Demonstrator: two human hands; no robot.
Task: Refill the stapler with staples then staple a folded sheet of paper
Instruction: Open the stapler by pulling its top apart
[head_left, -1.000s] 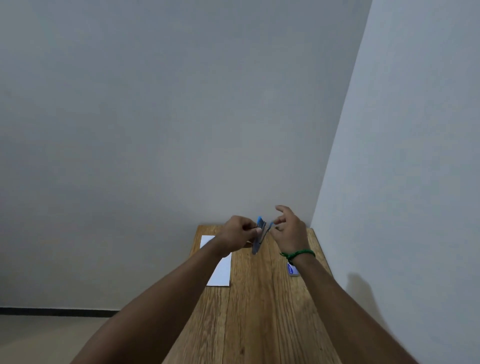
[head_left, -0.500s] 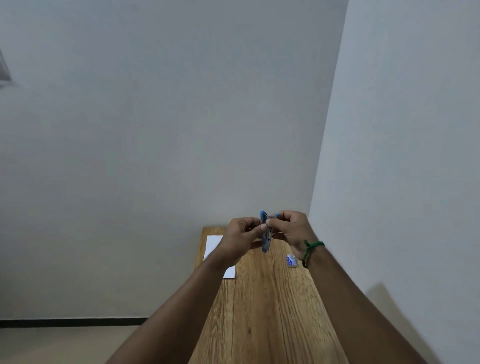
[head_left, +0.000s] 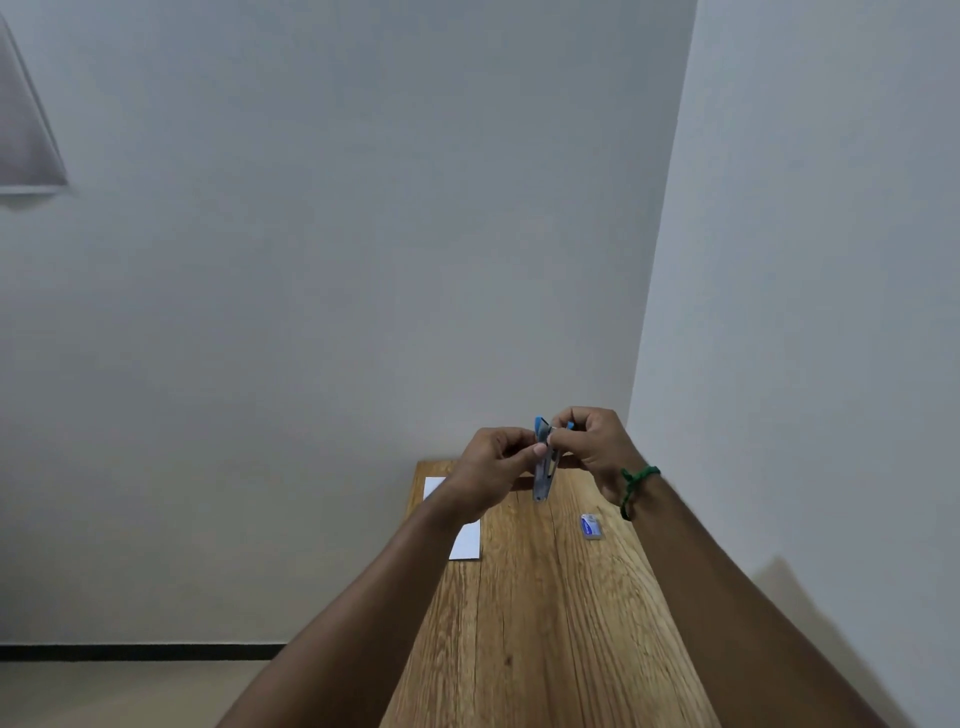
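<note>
A small blue and silver stapler (head_left: 543, 470) is held upright in the air above the far end of the wooden table (head_left: 545, 623). My left hand (head_left: 491, 467) grips its side with curled fingers. My right hand (head_left: 592, 441) pinches the stapler's top, where a blue part shows; whether staples are between the fingers is too small to tell. A white sheet of paper (head_left: 467, 540) lies flat on the table's left side, partly hidden by my left forearm. A small blue and white staple box (head_left: 591, 526) lies on the table to the right.
The narrow table stands in a corner, with a wall (head_left: 805, 364) along its right edge and another behind its far end. The floor (head_left: 104, 691) lies to the left, below the table's left edge. A grey shape (head_left: 26, 130) hangs at the upper left.
My right hand went from open fingers beside the stapler to pinching its top. Both hands and the stapler rose slightly, and the view shifted so the staple box shows fully.
</note>
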